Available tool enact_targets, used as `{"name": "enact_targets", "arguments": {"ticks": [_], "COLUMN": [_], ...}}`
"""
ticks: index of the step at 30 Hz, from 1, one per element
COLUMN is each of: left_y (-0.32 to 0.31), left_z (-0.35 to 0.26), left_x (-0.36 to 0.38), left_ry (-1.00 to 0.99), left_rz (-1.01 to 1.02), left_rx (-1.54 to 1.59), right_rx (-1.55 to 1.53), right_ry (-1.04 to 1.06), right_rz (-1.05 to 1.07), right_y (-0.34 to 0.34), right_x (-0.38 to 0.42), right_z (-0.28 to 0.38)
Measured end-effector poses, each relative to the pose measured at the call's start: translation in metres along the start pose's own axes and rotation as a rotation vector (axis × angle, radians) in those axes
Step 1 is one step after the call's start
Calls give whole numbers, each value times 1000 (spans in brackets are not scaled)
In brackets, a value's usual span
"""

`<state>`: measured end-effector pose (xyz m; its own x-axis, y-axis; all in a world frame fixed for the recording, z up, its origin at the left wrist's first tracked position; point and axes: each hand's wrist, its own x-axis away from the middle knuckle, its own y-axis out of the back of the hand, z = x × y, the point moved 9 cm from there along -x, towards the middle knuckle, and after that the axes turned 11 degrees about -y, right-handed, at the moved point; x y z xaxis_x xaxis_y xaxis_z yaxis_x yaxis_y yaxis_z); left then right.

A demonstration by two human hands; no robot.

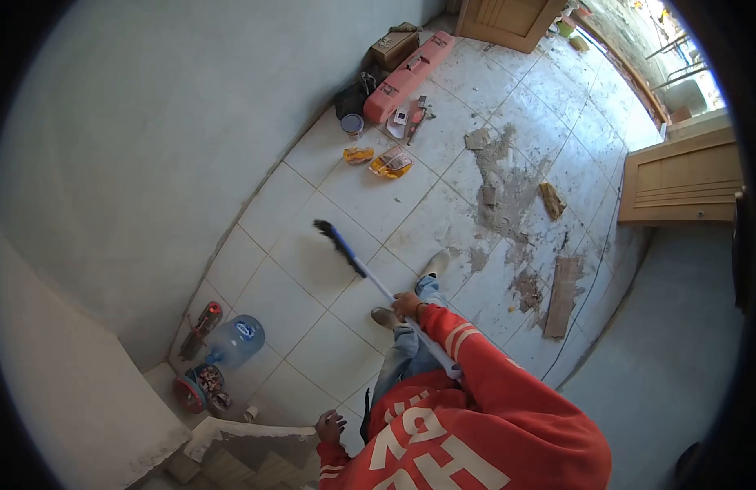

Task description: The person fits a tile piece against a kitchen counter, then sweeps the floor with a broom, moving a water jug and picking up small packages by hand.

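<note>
My right hand (406, 306) is wrapped round the pale handle of a broom (381, 286). The handle runs back under my red sleeve, and its blue head with dark bristles (337, 243) points away over the white tiles. My left hand (331, 428) hangs low beside my body, close to a ledge (255, 430); its fingers look loosely bent and apart, with nothing visible in them. My shoes (386, 318) stand on the floor just past the broom handle.
Grey debris (500, 192) and a wooden board (562, 298) lie to the right, near a cable. Along the left wall are a pink case (409, 77), yellow packets (391, 162) and a can (352, 125). A blue water bottle (237, 339) lies at lower left. Wooden doors (680, 178) stand open.
</note>
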<state>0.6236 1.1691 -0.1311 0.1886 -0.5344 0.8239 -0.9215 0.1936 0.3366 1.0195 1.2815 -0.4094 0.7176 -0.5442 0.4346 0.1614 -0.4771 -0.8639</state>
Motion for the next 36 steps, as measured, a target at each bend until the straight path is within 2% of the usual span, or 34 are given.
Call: {"name": "enact_targets", "arguments": {"ticks": [1,2,3,6,7,8,9,10,11,12,13,14,18,22,24,26,27,28,29,30,31,32,34,36], "left_y": [7,13,7,-32,-49,-69,-90,-110,-135,-157,-174,-199,-262,-289,-312,-353,-412,-440,-466,-497,-525,-552,-613,-661], "left_z": [-18,-33,-57,-120,-135,-152,-172,-190,-206,-221,-235,-262,-357,-418,-425,-433,-459,-450,-438,-443,-437,-438,-459,-432], "left_x": [-9,-14,-19,-42,-48,-55,-65,-74,-80,-84,-87,-86,-84,-153,-226,-298,-361,-415,-481,-550,-606,-640,-697,-767], "left_ry": [-25,-47,-94,-132,-127,-145,-172,-187,-223,-255,-259,-357,-592,-590,-552,-465,-432,-362,-293,-389,-439,-199,-206,26], "left_rz": [-99,-197,-196,-122,-120,-86,-52,-52,6,61,53,125,262,263,295,388,474,519,556,584,617,520,531,595], "left_rx": [51,103,89,1,-8,-39,-64,-64,-98,-131,-126,-239,-504,-507,-472,-363,-487,-464,-441,-583,-730,-457,-551,-573], "right_rx": [-10,424,816,-347,-29,-566,-441,-446,-198,-9,68,105,106,188,223,124,296,194,78,-17,-106,-134,134,-159], "right_ry": [31,151,234,201,424,328,357,363,496,514,491,457,351,305,284,287,295,357,274,308,223,144,400,297], "right_rz": [144,-81,-301,-67,-370,-270,-421,-507,-809,-956,-995,-1163,-1267,-1350,-1400,-1421,-1590,-1624,-1588,-1574,-1615,-1619,-1777,-1633], "right_y": [32,11,63,97,93,126,162,135,106,76,60,32,-26,-28,-16,-11,3,21,-8,4,-9,-3,-14,-57], "right_x": [11,78,117,249,300,321,348,376,411,433,445,456,444,401,378,353,331,314,299,278,258,223,180,114], "right_z": [22,52,82,113,137,128,131,131,139,138,132,122,86,65,61,54,49,34,58,46,51,45,51,115]}}
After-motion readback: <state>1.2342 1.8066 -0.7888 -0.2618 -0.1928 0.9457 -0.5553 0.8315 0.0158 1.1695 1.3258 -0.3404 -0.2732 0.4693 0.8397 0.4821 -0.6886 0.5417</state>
